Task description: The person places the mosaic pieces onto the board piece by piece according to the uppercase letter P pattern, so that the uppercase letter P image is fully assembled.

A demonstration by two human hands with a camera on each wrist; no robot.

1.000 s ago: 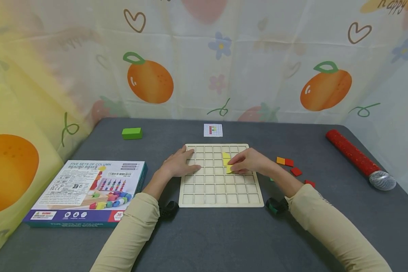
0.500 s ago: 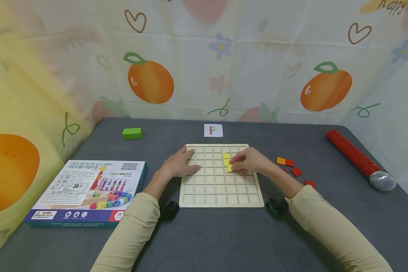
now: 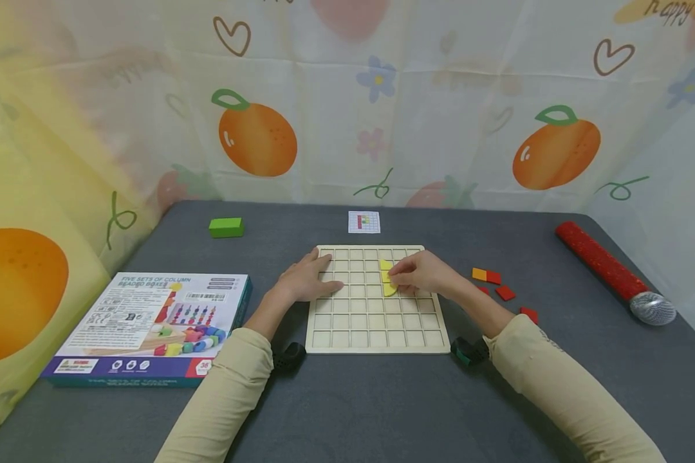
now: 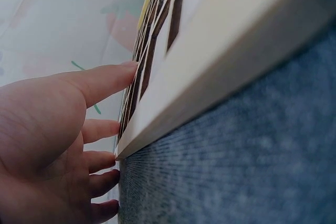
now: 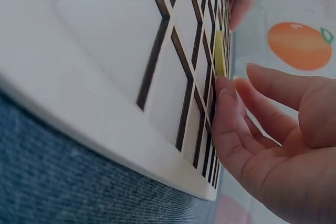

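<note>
Head view first: we see the pale grid board (image 3: 378,339) on the desk (image 3: 365,411), with loose red and orange tiles (image 3: 505,292) off to its right. The right hand (image 3: 421,275) bends loosely at the lowest yellow tile (image 3: 389,290). Only the right wrist view shows us its thumb standing off while a fingertip meets the tile, so we read no pinch. We judge the step to be seating that tile; the next move calls for a light nudge square into its cell. The left hand (image 3: 308,276) lies spread at the board's left edge; its own wrist view adds the fingers along the rim. Beyond, more yellow tiles (image 3: 385,264) continue the column. Farthest sits a pattern card (image 3: 364,222), absent from both wrist views.
</note>
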